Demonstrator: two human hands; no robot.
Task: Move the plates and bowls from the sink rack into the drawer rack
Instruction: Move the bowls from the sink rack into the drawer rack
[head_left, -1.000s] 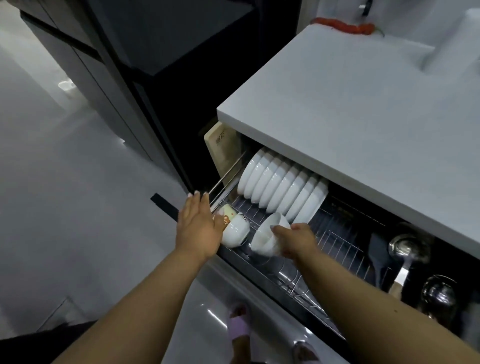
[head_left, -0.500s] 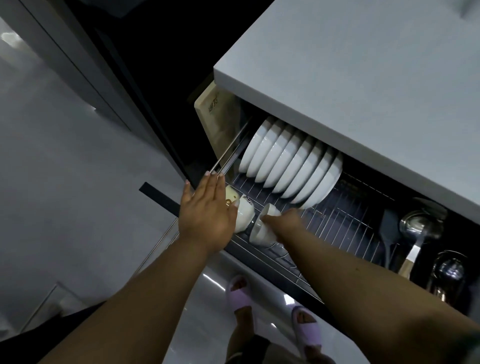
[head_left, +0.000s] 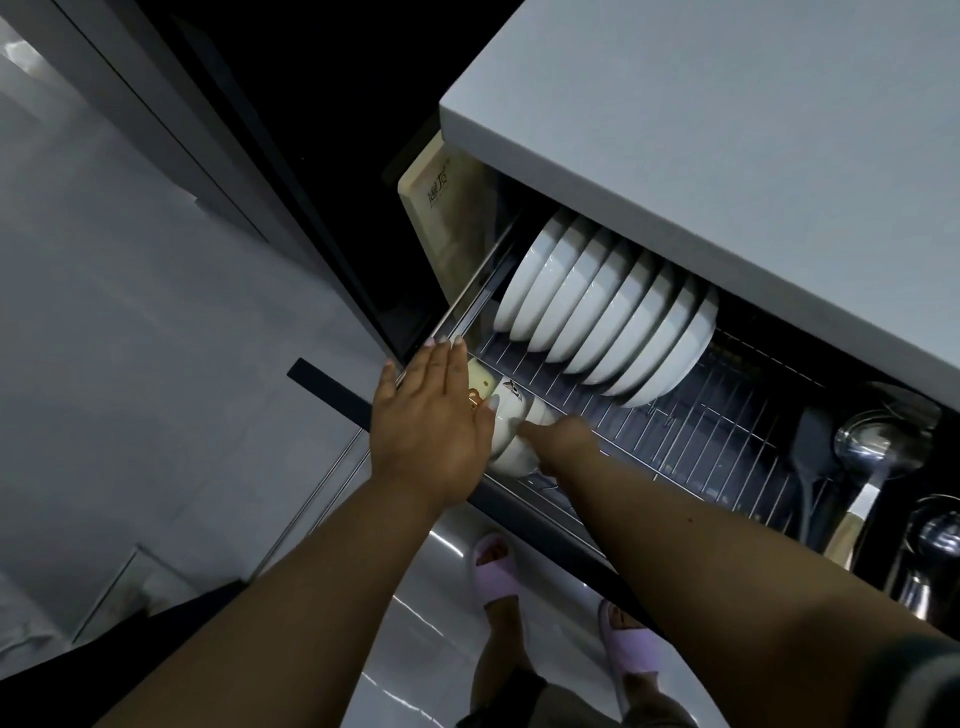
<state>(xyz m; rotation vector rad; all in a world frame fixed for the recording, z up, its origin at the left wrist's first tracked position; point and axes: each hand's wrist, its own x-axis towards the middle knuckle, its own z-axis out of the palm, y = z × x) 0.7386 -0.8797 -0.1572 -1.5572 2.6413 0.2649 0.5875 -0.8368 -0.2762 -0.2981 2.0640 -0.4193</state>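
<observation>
Overhead, the grey countertop (head_left: 727, 156) fills the 1 to 2 o'clock part of the view, and the pulled-out wire drawer rack (head_left: 691, 441) runs below its edge toward 4 o'clock. A row of white plates (head_left: 608, 317) stands on edge in the rack near the centre, leaning one against the next. At 12 o'clock from them a wooden cutting board (head_left: 441, 218) stands upright at the drawer's end. Steel ladles (head_left: 872, 441) and a dark spatula (head_left: 815, 447) lie at 3 o'clock. At the rack's 9 o'clock end sit small white bowls (head_left: 511, 441), rims down as far as can be seen. The left hand (head_left: 431, 415) lies flat with fingers straight, its palm over the drawer's front edge, its thumb side against a bowl. The right hand (head_left: 563, 441) curls round the nearest bowl, its fingertips hidden behind it. Purple slippers (head_left: 628, 644) show at 6 o'clock.
</observation>
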